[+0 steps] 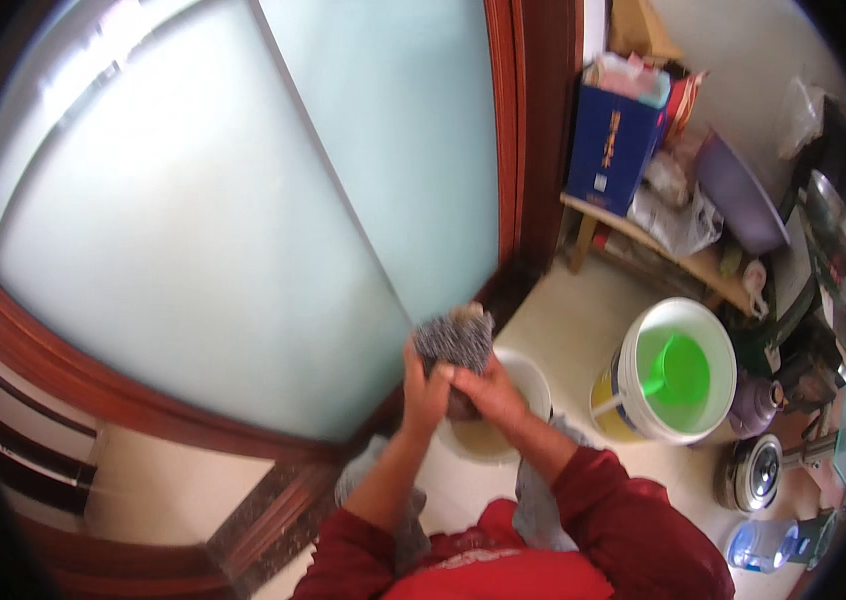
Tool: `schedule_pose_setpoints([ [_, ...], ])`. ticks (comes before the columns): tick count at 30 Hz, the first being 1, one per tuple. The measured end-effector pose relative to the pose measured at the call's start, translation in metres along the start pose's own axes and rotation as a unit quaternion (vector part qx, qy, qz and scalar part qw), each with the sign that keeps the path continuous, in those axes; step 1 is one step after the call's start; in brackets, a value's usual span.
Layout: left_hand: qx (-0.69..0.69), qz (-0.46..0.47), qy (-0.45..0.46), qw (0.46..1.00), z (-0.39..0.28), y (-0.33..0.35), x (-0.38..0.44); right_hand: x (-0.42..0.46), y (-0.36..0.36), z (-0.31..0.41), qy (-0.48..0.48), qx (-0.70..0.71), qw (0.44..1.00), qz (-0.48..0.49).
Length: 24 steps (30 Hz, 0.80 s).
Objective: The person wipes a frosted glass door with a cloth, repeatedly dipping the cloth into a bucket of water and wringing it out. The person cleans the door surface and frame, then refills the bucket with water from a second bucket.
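Note:
A bunched grey cloth (454,341) with a speckled texture is gripped between my two hands. On its left side my left hand (427,386) wraps round it, while my right hand (484,386) holds it from the lower right, thumbs close together. Directly beneath the hands stands a pale round bucket (535,382), its inside partly hidden by my hands and forearms. A frosted glass panel (228,225) in a reddish wood frame lies just beyond the cloth.
To the right stands a white bucket (625,375) with a green plastic scoop (682,371) inside. Beyond it are a purple flask (753,405), a lidded metal pot (759,472) and a clear plastic bottle (757,546). A low wooden bench (633,232) bears a blue box (610,150) and bags.

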<state>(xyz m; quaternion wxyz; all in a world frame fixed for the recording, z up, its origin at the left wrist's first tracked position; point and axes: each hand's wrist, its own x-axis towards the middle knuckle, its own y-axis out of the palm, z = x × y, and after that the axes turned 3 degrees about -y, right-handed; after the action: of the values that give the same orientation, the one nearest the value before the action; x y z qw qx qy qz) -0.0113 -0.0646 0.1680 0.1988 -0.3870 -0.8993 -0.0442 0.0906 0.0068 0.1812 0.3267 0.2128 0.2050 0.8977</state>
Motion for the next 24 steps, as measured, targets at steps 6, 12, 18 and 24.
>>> schedule_pose_setpoints([
  [6,-0.176,0.008,-0.122,0.977,-0.006,0.005,0.016,0.040,-0.001,0.016,0.077,0.042,0.987,-0.136],
  [12,-0.119,-0.017,-0.206,0.971,-0.013,-0.024,0.021,0.191,-0.027,0.061,-0.156,-0.160,0.963,-0.152],
  [18,-0.123,0.046,-0.231,0.964,0.006,-0.019,0.027,0.300,0.027,0.129,-0.192,-0.274,0.920,-0.204],
  [24,-0.132,0.101,-0.257,0.952,0.005,-0.024,0.031,0.295,0.092,0.101,-0.505,-0.334,0.792,-0.072],
])
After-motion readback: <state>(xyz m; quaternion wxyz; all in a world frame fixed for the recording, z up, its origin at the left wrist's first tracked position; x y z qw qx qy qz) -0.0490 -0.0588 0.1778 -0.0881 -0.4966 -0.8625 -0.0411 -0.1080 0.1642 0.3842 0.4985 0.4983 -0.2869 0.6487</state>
